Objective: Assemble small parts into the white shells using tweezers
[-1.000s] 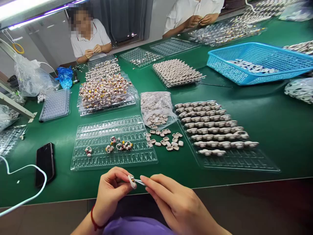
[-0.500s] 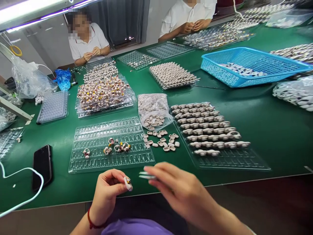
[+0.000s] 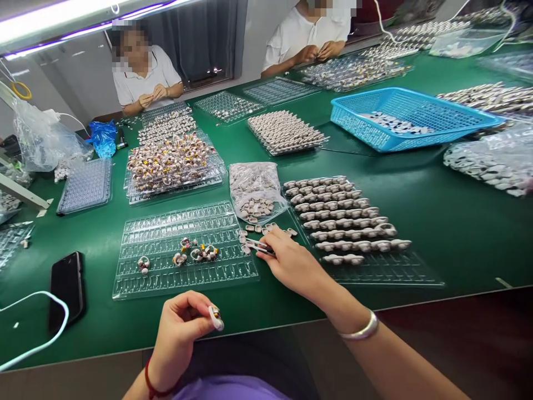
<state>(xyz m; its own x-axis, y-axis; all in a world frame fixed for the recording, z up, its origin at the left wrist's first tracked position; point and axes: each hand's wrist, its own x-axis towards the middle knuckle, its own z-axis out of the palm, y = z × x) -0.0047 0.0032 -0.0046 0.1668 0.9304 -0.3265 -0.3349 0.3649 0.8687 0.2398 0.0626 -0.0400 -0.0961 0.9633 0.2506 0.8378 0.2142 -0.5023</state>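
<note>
Near the table's front edge, my left hand (image 3: 180, 328) pinches a small white earphone-like part (image 3: 216, 318) with a dark and yellow inside. My right hand (image 3: 291, 258) is closed around metal tweezers (image 3: 260, 247), whose tips reach the loose beige caps (image 3: 246, 249); whether a cap is between the tips I cannot tell. Behind them lies an open plastic bag (image 3: 254, 186) of similar caps. Left of the caps, a clear tray (image 3: 166, 280) carries several white parts (image 3: 204, 253) with yellow and red bits. Another tray (image 3: 400, 272) on the right bears rows of beige pieces (image 3: 341, 214).
A stack of filled trays (image 3: 170, 166) stands behind the left tray. Farther back are a tray of beige parts (image 3: 285, 132) and a blue basket (image 3: 383, 141). A phone (image 3: 66, 289) and white cable (image 3: 45, 350) lie at left. Two people in white work across the table.
My right hand has moved forward with the tweezers, from beside my left hand to the loose caps. My left hand still holds the white part, nearly in place. The view has shifted slightly.
</note>
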